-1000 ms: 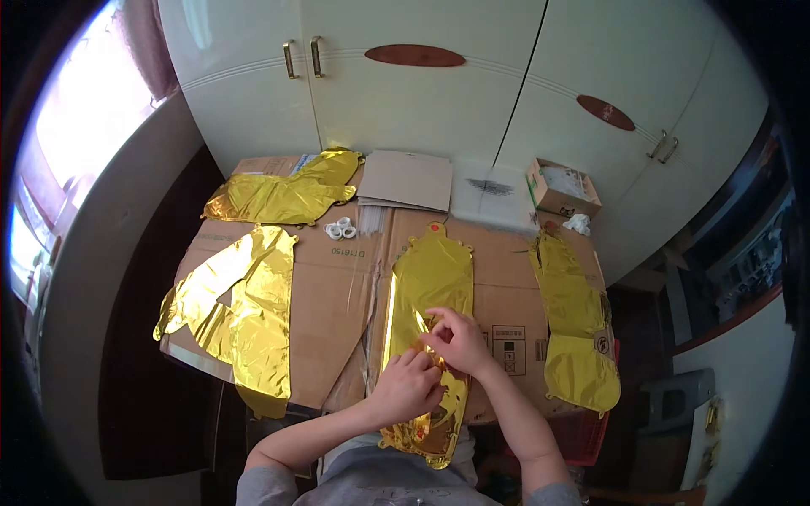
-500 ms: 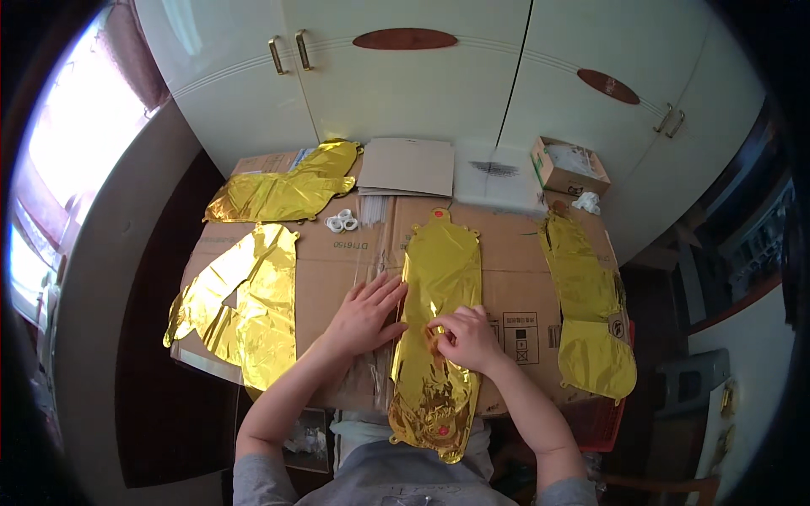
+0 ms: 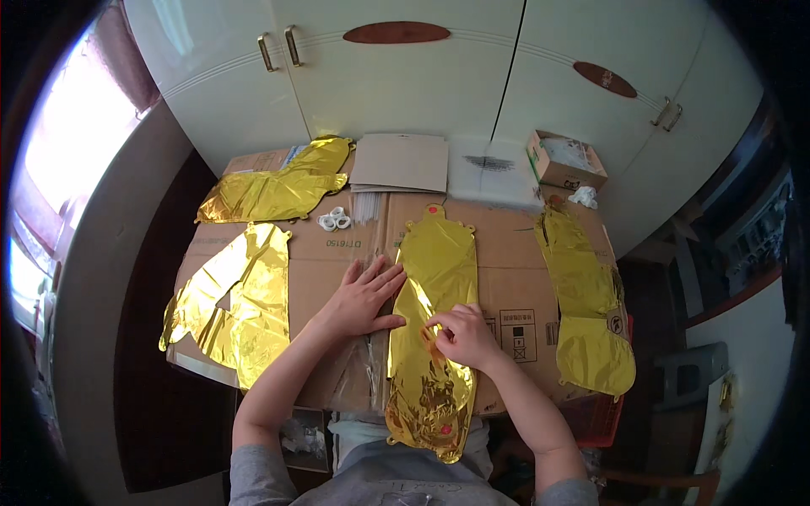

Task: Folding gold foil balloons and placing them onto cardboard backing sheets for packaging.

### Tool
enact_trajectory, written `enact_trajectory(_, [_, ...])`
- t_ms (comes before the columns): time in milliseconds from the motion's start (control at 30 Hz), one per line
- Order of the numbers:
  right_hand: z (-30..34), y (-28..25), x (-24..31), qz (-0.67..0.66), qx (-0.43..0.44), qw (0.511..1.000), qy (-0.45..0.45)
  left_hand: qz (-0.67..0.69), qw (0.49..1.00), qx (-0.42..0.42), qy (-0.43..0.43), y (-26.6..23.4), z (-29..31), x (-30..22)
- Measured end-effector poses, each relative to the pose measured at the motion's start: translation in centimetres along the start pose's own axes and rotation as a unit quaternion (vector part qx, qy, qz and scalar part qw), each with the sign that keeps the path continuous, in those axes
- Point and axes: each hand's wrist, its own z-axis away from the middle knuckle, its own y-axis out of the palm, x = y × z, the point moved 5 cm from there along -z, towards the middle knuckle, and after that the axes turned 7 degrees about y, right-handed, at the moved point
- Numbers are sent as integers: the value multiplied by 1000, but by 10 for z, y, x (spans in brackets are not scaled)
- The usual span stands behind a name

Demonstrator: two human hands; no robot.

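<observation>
A flat gold foil balloon (image 3: 437,261) lies lengthwise before me, its near end reaching past the table's front edge. Red dots mark both of its ends. My left hand (image 3: 361,302) rests flat, fingers spread, with the fingertips and thumb at the balloon's left edge. On the middle of the foil, my right hand (image 3: 467,339) has its fingers curled and pinched together. Whatever is between those fingertips is hidden. The near half of the foil is wrinkled and shiny.
More gold foil balloons lie at the far left (image 3: 270,194), left (image 3: 263,312) and right (image 3: 586,308) on the cardboard (image 3: 337,270). Behind are white rolls (image 3: 336,219), grey card sheets (image 3: 401,162), a clear packet (image 3: 494,177), a small box (image 3: 567,173) and crumpled tissue (image 3: 583,196).
My view has shifted slightly, moving the scene a little leftward. Both hands keep nearly the same places on the balloon.
</observation>
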Motion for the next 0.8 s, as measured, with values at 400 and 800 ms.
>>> enact_trajectory(400, [-2, -6, -2, 32, 41, 999, 7, -86, 996, -32, 6, -4, -3, -10])
enact_trajectory(800, [-1, -11, -6, 24, 44, 999, -19, -37, 999, -18, 18, 4, -3, -10])
